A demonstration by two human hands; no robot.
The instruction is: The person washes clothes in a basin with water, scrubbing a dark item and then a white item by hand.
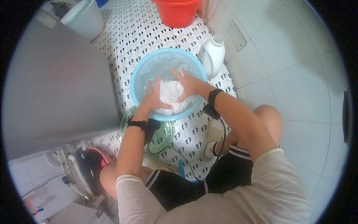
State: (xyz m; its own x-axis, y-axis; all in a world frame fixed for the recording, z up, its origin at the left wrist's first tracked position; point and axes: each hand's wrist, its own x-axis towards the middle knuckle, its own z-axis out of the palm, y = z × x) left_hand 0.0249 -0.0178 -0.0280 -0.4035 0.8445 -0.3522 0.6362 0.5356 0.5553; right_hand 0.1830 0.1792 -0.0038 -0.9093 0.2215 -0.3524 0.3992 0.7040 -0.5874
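Note:
A light-blue basin (135, 96) of sudsy water stands on the floor in front of me. In it lies a bunched white cloth (171, 93), wet and partly above the water. My left hand (153, 98) rests on the cloth's left side, thumb stretched across its near part and fingers spread. From the right, my right hand (189, 86) lies against the cloth, its fingers and thumb apart. Neither hand is closed round the fabric; some fingertips dip into the water or folds. Dark straps with small devices (150, 128) circle both wrists.
A white detergent bottle (212, 56) stands right of the basin by the tiled wall (298, 93). Beyond it is a red tub (177, 13); a white bucket (84, 20) stands far left. A green transparent basin (164, 136) sits nearer me. A grey panel (63, 86) borders the left.

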